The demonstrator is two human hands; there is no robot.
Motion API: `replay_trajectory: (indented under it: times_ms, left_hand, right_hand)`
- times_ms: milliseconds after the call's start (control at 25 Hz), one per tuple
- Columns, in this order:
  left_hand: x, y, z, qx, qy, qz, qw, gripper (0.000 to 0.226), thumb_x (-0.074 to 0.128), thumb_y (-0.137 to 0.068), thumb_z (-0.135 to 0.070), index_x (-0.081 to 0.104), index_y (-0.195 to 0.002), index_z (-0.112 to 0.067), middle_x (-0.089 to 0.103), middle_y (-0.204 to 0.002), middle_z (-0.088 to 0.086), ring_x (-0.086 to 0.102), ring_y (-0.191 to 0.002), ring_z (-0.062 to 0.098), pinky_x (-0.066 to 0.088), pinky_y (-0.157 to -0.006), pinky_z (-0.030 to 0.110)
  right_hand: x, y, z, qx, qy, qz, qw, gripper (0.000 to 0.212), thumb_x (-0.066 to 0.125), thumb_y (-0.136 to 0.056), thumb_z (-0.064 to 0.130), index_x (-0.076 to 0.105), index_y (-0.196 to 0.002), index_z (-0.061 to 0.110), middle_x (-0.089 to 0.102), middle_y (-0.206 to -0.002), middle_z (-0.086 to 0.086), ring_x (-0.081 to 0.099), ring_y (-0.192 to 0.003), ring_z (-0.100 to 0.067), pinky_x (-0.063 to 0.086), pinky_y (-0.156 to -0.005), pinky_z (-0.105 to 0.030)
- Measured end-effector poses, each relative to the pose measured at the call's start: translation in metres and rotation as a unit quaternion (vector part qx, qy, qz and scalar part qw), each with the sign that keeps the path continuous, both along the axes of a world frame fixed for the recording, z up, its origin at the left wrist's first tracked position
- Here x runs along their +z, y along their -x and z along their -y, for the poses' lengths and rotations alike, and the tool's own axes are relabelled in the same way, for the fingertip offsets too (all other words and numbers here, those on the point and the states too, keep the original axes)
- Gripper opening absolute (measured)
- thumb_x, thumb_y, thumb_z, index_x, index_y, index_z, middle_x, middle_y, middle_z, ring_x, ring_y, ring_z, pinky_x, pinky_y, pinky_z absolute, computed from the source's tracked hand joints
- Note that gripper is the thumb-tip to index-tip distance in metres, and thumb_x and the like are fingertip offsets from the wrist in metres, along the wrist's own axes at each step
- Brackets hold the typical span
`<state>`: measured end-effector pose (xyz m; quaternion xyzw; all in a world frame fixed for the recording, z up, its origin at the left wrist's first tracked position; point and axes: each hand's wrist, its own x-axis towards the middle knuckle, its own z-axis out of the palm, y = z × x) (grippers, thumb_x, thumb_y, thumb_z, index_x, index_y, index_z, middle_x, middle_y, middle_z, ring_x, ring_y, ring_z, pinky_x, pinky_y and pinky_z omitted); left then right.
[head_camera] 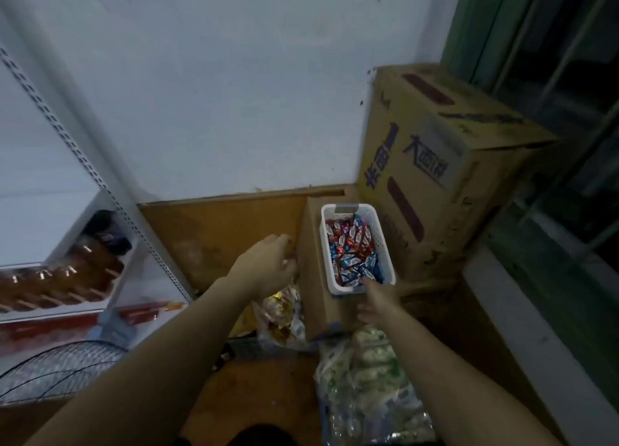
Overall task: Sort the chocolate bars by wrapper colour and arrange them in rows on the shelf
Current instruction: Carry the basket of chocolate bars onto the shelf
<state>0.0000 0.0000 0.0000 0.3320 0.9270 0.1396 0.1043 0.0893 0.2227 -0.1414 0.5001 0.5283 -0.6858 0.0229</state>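
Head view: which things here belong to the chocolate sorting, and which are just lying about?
Job: red and blue chocolate bars, white basket holding them, shelf.
Lying about: large cardboard box, bagged snacks, fan grille, bottles.

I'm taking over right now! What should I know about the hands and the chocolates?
Left hand: against the left side of the cardboard box; too blurry to tell whether it grips.
Right hand: fingers stretched out, tips at the near end of the white basket, holding nothing visible.
Things: red and blue chocolate bars lie mixed in the basket, which sits on the box. The shelf is to the left.
Done: nothing sorted; no bars show on the shelf.
Left: pick bars out, split red from blue, and line them up in rows on the shelf.
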Motion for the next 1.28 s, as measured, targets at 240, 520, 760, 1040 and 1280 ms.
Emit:
replay_trajectory:
  times_ms: [240,520,760,1040,1280]
  left_hand:
    - [-0.029,0.045,-0.059,0.001,0.041,0.029,0.999,0.044,0.045,-0.102,-0.041,0.044,-0.141,-0.020,0.054,-0.133,0.003,0.056,-0.115,0.023,0.050,-0.094,0.038]
    - [-0.042,0.068,-0.070,-0.008,0.061,0.026,0.998,0.047,0.049,-0.100,-0.038,0.042,-0.144,-0.021,0.053,-0.136,0.004,0.055,-0.117,0.022,0.049,-0.093,0.036]
    - [-0.028,0.063,-0.063,0.010,-0.036,0.007,0.999,0.063,0.055,-0.098,-0.041,0.031,-0.153,-0.022,0.044,-0.150,0.005,0.046,-0.134,0.022,0.042,-0.101,0.034]
    - [-0.014,0.006,-0.025,-0.002,-0.078,0.108,0.991,0.081,0.055,-0.096,-0.051,0.011,-0.159,-0.029,0.040,-0.154,0.011,0.049,-0.132,0.027,0.049,-0.102,0.042]
    - [0.024,-0.078,0.015,-0.075,-0.125,0.098,0.985,0.063,0.055,-0.100,-0.037,0.023,-0.153,-0.023,0.067,-0.112,0.003,0.070,-0.080,0.008,0.058,-0.062,0.026]
  right_hand:
    - [-0.047,0.039,-0.025,-0.113,0.118,0.011,0.986,0.037,0.067,-0.096,0.024,0.053,-0.127,0.011,0.063,-0.113,-0.015,0.066,-0.095,-0.032,0.059,-0.057,-0.042]
    - [-0.048,0.048,-0.015,-0.205,0.061,-0.012,0.977,0.035,0.065,-0.092,-0.001,0.058,-0.124,0.008,0.066,-0.099,-0.010,0.069,-0.078,-0.026,0.062,-0.061,-0.039]
    - [-0.005,-0.003,-0.019,-0.143,-0.131,0.021,0.981,0.040,0.074,-0.083,0.008,0.061,-0.120,0.002,0.069,-0.116,-0.015,0.068,-0.100,-0.036,0.059,-0.084,-0.045]
    - [0.082,-0.119,-0.010,-0.005,-0.269,0.002,0.963,0.015,0.068,-0.086,0.013,0.064,-0.096,0.023,0.072,-0.093,-0.003,0.071,-0.079,-0.020,0.061,-0.064,-0.034]
    - [0.147,-0.216,0.044,0.027,-0.331,0.011,0.943,0.010,0.065,-0.092,0.015,0.067,-0.099,0.021,0.072,-0.083,0.005,0.070,-0.070,-0.007,0.051,-0.053,-0.021]
